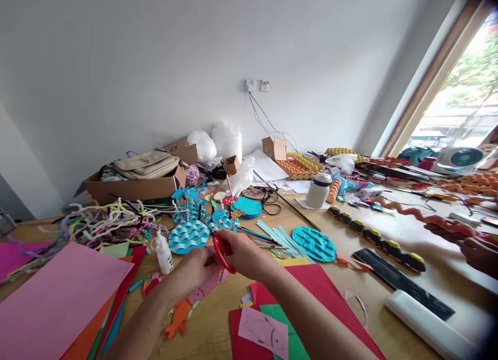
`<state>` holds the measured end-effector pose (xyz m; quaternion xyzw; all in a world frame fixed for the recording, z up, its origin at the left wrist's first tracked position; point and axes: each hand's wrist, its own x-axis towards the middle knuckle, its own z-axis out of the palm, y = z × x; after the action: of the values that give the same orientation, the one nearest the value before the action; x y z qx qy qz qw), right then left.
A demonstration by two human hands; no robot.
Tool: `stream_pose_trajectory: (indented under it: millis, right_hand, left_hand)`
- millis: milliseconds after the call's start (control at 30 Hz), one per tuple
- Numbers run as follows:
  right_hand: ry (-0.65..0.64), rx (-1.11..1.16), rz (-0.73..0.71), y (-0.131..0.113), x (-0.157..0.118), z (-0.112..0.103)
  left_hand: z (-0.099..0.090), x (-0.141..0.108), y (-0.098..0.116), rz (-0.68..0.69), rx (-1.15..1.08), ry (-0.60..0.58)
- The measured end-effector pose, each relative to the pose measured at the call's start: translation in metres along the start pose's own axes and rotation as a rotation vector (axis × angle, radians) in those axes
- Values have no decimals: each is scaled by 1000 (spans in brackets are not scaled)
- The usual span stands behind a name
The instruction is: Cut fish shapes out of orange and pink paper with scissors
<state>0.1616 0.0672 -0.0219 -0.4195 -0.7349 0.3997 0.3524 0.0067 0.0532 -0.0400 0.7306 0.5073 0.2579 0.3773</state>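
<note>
My right hand (243,253) is closed round the red-handled scissors (223,256), whose blades point away from me. Close against it, my left hand (204,264) pinches a piece of pink paper (211,284); its fingers partly hide the paper. Below the left hand, an orange paper fish (179,318) rests on the table, next to a pink shape with a drawn eye. A pink card with a fish drawn in pencil (262,333) lies on red and green sheets under my right forearm.
Left are coloured paper sheets (70,303), a white glue bottle (164,253) and tangled pipe cleaners (116,220). Ahead stand blue wavy paper discs (189,237) with small fish on sticks. Right are a white jar (319,191), a black-and-yellow egg-carton strip (373,236) and another person's hand (480,253).
</note>
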Motion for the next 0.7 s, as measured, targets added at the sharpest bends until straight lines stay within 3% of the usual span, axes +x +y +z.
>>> stream_pose_trajectory:
  millis: [100, 167, 267, 333, 400, 500, 567, 700]
  right_hand:
    - [29, 70, 1, 1, 1, -5]
    - [99, 159, 9, 3, 2, -11]
    - [254, 348, 18, 7, -1, -22]
    - [364, 485, 14, 8, -3, -24]
    - [456, 609, 1, 7, -5, -20]
    - [523, 754, -18, 1, -6, -1]
    - [531, 822, -19, -4, -5, 14]
    - [510, 889, -4, -15, -7, 33]
  left_hand:
    - [-9, -1, -4, 2, -56, 32]
    - [-24, -4, -7, -20, -109, 115]
    - [-48, -13, -9, 5, -233, 401]
    - [-51, -19, -8, 33, -328, 549]
    - [-38, -23, -2, 56, -453, 652]
    - [-1, -19, 13, 49, -679, 523]
    - [18, -12, 22, 64, -741, 515]
    - [23, 0, 28, 55, -714, 627]
